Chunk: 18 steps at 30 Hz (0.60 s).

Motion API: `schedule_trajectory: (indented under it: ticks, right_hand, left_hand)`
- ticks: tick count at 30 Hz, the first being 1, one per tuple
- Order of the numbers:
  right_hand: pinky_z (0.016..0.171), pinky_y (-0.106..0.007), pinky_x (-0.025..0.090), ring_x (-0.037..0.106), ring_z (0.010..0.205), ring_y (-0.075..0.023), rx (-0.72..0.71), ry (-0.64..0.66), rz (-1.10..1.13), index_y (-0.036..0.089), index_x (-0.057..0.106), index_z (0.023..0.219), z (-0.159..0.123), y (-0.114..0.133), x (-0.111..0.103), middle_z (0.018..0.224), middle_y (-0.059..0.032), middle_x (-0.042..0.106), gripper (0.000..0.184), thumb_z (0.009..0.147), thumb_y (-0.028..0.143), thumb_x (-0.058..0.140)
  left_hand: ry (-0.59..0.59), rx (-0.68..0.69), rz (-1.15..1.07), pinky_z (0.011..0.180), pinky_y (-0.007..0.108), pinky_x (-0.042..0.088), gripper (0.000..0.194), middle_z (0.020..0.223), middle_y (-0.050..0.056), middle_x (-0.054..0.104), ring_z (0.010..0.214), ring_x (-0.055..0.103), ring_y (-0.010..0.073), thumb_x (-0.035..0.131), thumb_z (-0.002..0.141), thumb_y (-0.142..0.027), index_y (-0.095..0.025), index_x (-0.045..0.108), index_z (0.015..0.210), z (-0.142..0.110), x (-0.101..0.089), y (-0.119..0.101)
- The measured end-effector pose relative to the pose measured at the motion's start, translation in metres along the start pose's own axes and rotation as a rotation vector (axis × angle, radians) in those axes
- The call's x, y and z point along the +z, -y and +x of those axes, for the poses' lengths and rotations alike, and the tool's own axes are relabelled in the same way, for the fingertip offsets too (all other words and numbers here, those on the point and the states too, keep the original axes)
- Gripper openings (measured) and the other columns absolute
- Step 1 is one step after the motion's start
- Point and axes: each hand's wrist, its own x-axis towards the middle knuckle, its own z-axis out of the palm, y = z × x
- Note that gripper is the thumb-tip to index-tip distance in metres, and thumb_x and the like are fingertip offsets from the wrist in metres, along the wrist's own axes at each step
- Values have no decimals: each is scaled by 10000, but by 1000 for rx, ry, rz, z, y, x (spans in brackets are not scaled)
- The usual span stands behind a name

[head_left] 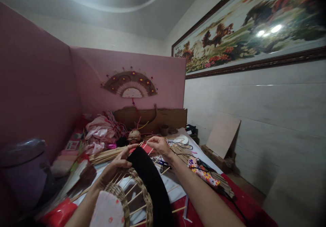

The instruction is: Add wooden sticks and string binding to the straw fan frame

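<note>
A half-made fan stands tilted in front of me. Its thin wooden sticks spread from a pale, spotted cloth half-circle. Bands of twisted tan twine and a wide black woven band cross them. My left hand grips the fan's upper left edge, thumb on the black band. My right hand is at the stick tips beyond that band, its thumb and forefinger pinched together. Whether a stick or a strand is between them, I cannot make out. Dark cord lies loosely just right of this hand.
A finished fan hangs on the pink partition. Behind my hands are a ball of twine, a small brown pot and heaped pink cloth. Bundled sticks lie left; a flower-patterned cloth piece lies right.
</note>
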Motion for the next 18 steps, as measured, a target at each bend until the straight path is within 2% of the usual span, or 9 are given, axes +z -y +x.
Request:
schedule_trajectory:
  ticks: [4, 10, 14, 18]
  right_hand:
    - [492, -214, 368, 493, 534, -95, -82, -27, -30, 160, 625, 690, 2, -1, 2, 629, 11, 586, 275, 566, 385, 723]
    - [455, -198, 305, 408, 471, -66, -187, -66, -40, 151, 629, 681, 8, -4, 2, 550, 34, 543, 241, 605, 369, 699]
    - [449, -199, 298, 402, 461, -67, -194, -93, -34, 155, 627, 681, 9, -2, 4, 525, 43, 526, 237, 607, 369, 695]
    - [439, -202, 295, 397, 449, -68, -171, -103, -72, 154, 620, 662, 7, -2, 4, 511, 45, 519, 232, 593, 361, 699]
  left_hand:
    - [0, 12, -7, 855, 353, 400, 631, 1110, 66, 577, 998, 542, 255, 497, 583, -46, -213, 492, 1191, 1, -2, 2]
    - [1, 15, 1, 825, 344, 413, 644, 1125, 75, 574, 991, 547, 254, 481, 597, -35, -202, 471, 1218, 0, -2, 2]
    - [20, 10, -17, 780, 324, 436, 661, 1139, 70, 569, 958, 562, 246, 485, 589, -33, -212, 474, 1226, 1, -1, 3]
    - [39, 3, -31, 811, 344, 430, 663, 1166, 64, 556, 980, 552, 252, 477, 598, -35, -227, 470, 1232, 1, -2, 6]
